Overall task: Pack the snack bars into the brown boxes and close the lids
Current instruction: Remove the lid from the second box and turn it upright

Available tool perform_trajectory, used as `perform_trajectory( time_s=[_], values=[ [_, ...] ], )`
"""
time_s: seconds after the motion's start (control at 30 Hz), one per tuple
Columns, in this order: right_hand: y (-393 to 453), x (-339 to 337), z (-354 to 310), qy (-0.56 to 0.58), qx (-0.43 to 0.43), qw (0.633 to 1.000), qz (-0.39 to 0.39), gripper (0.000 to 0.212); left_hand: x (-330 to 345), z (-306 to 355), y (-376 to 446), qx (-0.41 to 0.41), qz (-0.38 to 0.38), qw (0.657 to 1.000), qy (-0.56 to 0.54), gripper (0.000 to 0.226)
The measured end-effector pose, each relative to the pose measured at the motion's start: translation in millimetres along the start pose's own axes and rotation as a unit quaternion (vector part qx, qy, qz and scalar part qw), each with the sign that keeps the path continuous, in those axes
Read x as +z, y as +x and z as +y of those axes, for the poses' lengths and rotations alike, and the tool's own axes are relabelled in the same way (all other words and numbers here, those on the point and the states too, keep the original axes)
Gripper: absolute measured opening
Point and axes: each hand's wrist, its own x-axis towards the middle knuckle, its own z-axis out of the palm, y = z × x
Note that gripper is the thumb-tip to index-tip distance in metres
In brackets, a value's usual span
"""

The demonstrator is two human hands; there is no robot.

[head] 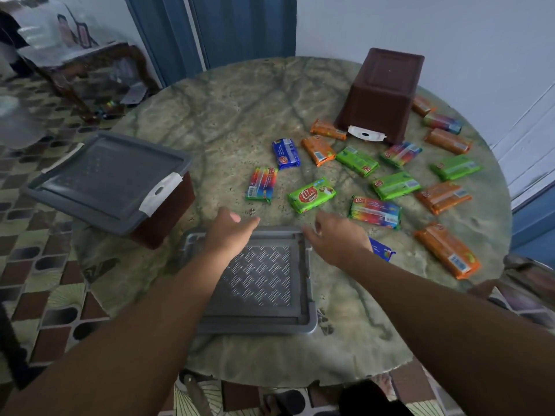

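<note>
Both hands hover apart with loose fingers, holding nothing: left hand [228,228] and right hand [336,235] over the grey lid [264,283]; snack bars [312,195] lie toward 1 o'clock on the tabletop [240,115].

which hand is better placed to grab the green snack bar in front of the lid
Right. The right hand hovers open just below the green snack bar; the left hand reaches over the grey plastic lid, further left.

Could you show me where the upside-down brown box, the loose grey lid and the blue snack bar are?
Upside-down brown box [379,100], head view, on its side wall.
Loose grey lid [264,277], head view, on its patterned middle.
Blue snack bar [286,153], head view, on the wrapper's middle.
</note>
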Motion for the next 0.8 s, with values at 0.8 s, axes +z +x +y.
perform_trajectory(
  time_s=[0.8],
  values=[
    [155.7,-142.3,267.6,0.376,-0.052,0.924,0.047,0.045,196.1,247.3,12.1,-0.061,0.177,0.959,-0.211,0.061]
  ],
)
